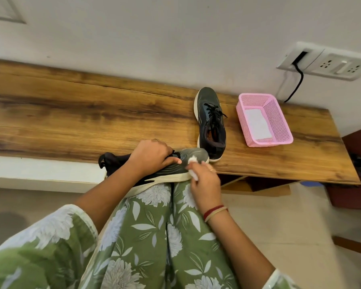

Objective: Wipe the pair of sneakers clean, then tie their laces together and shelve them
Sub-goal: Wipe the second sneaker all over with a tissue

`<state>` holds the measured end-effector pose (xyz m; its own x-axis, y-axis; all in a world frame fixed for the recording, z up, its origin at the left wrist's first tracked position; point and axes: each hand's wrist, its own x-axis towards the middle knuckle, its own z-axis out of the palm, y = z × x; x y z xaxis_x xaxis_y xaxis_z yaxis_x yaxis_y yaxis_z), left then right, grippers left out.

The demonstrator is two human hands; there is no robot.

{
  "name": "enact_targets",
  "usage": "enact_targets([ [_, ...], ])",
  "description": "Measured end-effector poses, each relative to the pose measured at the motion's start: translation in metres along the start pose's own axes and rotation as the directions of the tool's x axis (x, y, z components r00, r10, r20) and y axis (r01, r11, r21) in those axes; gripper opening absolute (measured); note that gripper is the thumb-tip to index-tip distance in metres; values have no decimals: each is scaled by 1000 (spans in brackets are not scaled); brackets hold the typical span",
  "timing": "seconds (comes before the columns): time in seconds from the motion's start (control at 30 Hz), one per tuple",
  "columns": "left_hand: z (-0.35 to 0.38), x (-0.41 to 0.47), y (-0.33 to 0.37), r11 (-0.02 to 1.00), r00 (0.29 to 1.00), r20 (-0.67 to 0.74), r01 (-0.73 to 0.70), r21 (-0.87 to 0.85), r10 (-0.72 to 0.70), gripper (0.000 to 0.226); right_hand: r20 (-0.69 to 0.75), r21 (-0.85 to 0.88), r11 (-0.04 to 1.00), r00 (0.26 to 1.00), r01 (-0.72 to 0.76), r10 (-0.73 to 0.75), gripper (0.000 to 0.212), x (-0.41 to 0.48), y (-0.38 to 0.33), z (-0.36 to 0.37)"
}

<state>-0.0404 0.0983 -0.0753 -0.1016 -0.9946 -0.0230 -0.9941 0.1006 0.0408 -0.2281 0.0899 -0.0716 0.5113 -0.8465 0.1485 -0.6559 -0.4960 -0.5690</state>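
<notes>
Sneaker one (pixel 194 154) mid-wipe: my left fingers (pixel 172 161) grip it, right fingers (pixel 197 170) pinch the wipe (pixel 193 159); second sneaker (pixel 212 124), tying and shelving remain.

The far sneaker (pixel 212 124) was black with a cream sole; the near sneaker (pixel 198 154) was grey and black; the basket (pixel 278 119) was pink; the wipe (pixel 193 158) was white; the clothing (pixel 150 236) was green with white flowers.

Held sneaker (pixel 169 171) midsection under left hand (pixel 152 156), wipe (pixel 193 159) mostly inside blurred right hand (pixel 205 184)
</notes>
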Motion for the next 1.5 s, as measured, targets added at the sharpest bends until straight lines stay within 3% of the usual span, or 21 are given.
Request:
enact_targets([
  [0.1, -2, 0, 0, 1000, 1000, 1, -11, -4, 11, 54, 121, 11, 986, 979, 164, -164, 31, -8, -6, -1],
  [0.13, -2, 0, 0, 1000, 1000, 3, -12, -5, 12, 54, 90, 31, 995, 991, 100, -102, 30, -3, -2, -6],
  [0.2, 0, 0, 1, 1000, 1000, 8, -14, 0, 14, 56, -69, 127, 981, 985, -146, 155, 28, 12, 13, -12],
  [0.27, 0, -1, 1, 1000, 1000, 8, -10, 0, 10, 58, -139, 182, 955, 956, -233, 260, 30, 20, 13, -12],
  [0.43, 2, -6, 3, 999, 1000, -9, -25, 45, 25, 68, 9, 136, 983, 992, -125, 125, 29, 4, -9, 2],
  [0.57, -3, -9, 9, 995, 1000, 2, -3, 96, 2, 65, 8, 174, 969, 985, -173, 174, 27, 29, 8, -18],
  [0.7, -8, -13, 15, 989, 1000, 9, 3, 145, -4, 67, 52, 21, 993, 992, -120, 119, 28, 12, -12, -4],
  [0.87, -9, -16, 20, 991, 1000, 19, 18, 129, -21, 70, 133, 166, 984, 990, -70, 48, 28, -3, -13, -16],
  [0.93, -11, -16, 23, 992, 999, 34, 34, 119, -38, 68, 55, 169, 981, 995, -95, 87, 31, 8, -8, -24],
  [1.0, -13, -22, 27, 994, 998, 42, 41, 103, -46, 70, -54, 130, 983, 989, -130, 138, 32, 19, -3, -24],
  [1.07, -16, -28, 33, 992, 997, 48, 57, 114, -62, 74, 27, -17, 995, 995, -98, 98, 30, 18, -7, -16],
  [1.13, -17, -32, 38, 989, 995, 50, 75, 125, -82, 71, 72, -151, 987, 997, 50, -39, 27, 0, -13, -4],
  [1.2, -17, -34, 41, 988, 993, 50, 101, 121, -108, 70, 80, -102, 992, 995, 72, -64, 26, -15, -17, -4],
  [1.27, -16, -36, 42, 984, 992, 44, 114, 135, -121, 74, 167, 17, 999, 986, 27, -29, 29, -16, -14, -14],
  [1.33, -14, -36, 41, 984, 993, 36, 107, 144, -113, 80, 243, 210, 964, 964, -162, 109, 33, -9, -7, -29],
  [1.4, -15, -33, 36, 987, 993, 62, 90, 136, -100, 79, 154, 511, 754, 907, -412, 391, 31, 5, 5, -41],
  [1.43, -16, -30, 32, 990, 993, 80, 74, 122, -84, 77, 88, 623, 629, 840, -466, 535, 28, 12, 12, -48],
  [1.5, -17, -22, 22, 998, 992, 120, 36, 57, -43, 72, 9, 723, 497, 726, -479, 687, 23, 23, 26, -54],
])
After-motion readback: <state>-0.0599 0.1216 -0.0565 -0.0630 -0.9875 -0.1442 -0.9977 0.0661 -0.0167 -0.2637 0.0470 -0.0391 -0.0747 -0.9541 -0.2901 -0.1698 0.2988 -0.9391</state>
